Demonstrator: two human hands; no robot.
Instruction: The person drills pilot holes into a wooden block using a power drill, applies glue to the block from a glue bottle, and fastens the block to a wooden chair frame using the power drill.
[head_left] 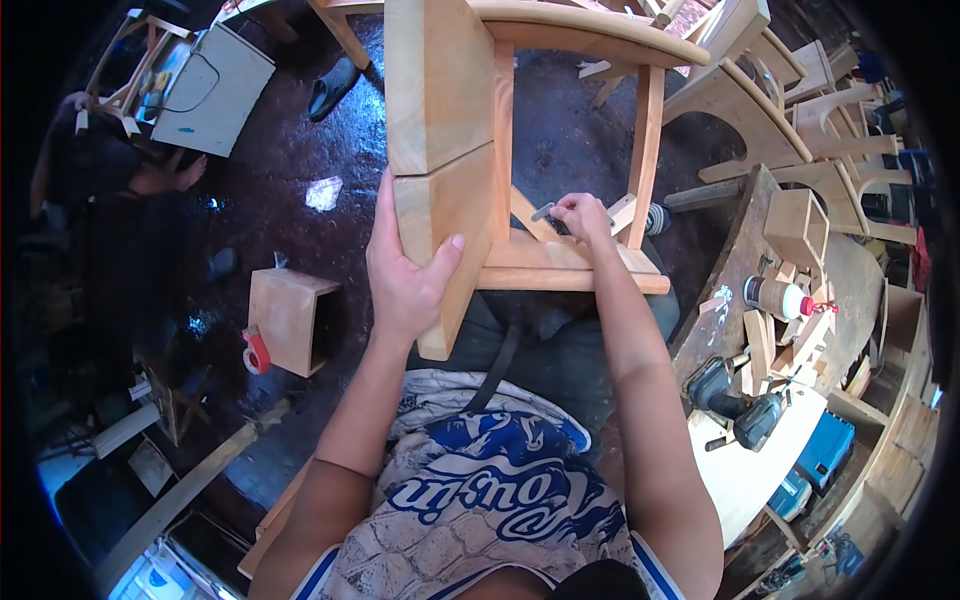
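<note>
A light wooden stool [440, 110] rests sideways over my lap, its seat of two boards standing nearly upright on the left and its legs and rails reaching right. My left hand [410, 270] grips the edge of the lower seat board, thumb on one face and fingers behind. My right hand [583, 215] is inside the frame by the lower rail, its fingers pinched on a small flat grey piece [543, 211]. What that piece is exactly is too small to tell. A diagonal brace [533, 213] runs beside it.
On the right, a workbench [715, 310] carries cordless drills [758, 420], a glue bottle [778, 298] and wood offcuts. Several wooden frames [745, 125] are stacked behind it. A wooden box [285, 315] and tape dispenser [255, 350] are on the floor at left. Another person [110, 165] sits far left.
</note>
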